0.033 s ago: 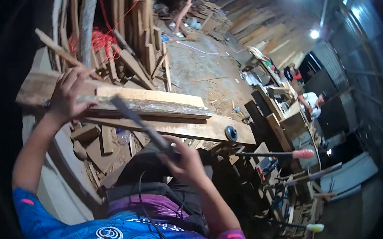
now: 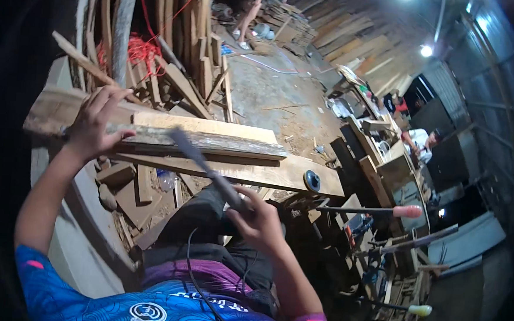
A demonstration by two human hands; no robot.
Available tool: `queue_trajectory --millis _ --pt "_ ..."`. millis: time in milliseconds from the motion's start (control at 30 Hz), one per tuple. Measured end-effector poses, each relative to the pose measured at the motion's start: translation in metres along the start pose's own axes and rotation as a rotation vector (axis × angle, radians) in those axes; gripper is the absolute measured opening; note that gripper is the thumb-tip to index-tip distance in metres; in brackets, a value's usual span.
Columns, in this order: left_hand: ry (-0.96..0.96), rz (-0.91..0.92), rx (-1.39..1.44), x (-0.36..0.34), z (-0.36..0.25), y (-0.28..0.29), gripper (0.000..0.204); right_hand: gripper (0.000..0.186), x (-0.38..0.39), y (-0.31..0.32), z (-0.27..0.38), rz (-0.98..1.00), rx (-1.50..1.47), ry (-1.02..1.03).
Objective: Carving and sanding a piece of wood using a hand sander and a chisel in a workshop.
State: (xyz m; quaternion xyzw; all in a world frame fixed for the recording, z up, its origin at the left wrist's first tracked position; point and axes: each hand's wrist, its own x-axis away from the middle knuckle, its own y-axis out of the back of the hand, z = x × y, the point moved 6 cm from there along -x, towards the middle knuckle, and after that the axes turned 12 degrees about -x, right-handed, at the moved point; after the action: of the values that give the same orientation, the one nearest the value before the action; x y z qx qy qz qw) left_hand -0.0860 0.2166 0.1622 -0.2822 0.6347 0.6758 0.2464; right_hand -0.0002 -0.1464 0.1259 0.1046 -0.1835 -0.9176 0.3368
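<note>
My left hand (image 2: 97, 127) grips the left part of a bark-edged board (image 2: 211, 142), its fingers over the far side and its thumb along the bark. That board lies on a wider, paler plank (image 2: 268, 172). Closed around the handle of a long, dark, flat-bladed tool (image 2: 209, 170) is my right hand (image 2: 259, 222). The blade slants up and left, and its broad end overlaps the bark edge in the view; whether it touches the wood I cannot tell. A round black disc (image 2: 311, 180) sits on the plank's right end.
Upright boards (image 2: 176, 38) and a tangle of red cord (image 2: 137, 53) stand beyond the plank. Wood offcuts (image 2: 134, 194) litter the ground below. To the right are clamps with a pink handle (image 2: 407, 211) and a yellow handle (image 2: 419, 310). Another person (image 2: 420, 144) is at a far bench.
My right hand and the tool have moved slightly right, and the blade's end has shifted right along the bark edge. My left hand keeps its place on the board.
</note>
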Motion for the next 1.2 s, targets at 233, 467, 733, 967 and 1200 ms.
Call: queue_trajectory --millis 233,467,733,967,1200 --pt "-0.013 0.286 -0.059 0.027 -0.019 -0.043 0.060 0.042 0.066 0.044 -0.037 -0.274 -0.068 -0.195" --pt "-0.140 0.149 -0.192 0.018 -0.027 -0.065 0.065 0.038 0.077 0.062 -0.032 -0.432 -0.005 0.034" --pt "-0.095 0.223 -0.162 0.030 -0.019 -0.054 0.066 0.032 0.044 0.053 -0.016 -0.410 -0.008 0.002" --pt "-0.097 0.227 -0.150 0.023 -0.017 -0.056 0.062 0.033 0.045 0.071 -0.025 -0.488 -0.072 -0.078" --pt "-0.107 0.249 -0.207 0.033 -0.039 -0.041 0.058 0.053 0.026 0.041 -0.045 -0.274 0.029 0.070"
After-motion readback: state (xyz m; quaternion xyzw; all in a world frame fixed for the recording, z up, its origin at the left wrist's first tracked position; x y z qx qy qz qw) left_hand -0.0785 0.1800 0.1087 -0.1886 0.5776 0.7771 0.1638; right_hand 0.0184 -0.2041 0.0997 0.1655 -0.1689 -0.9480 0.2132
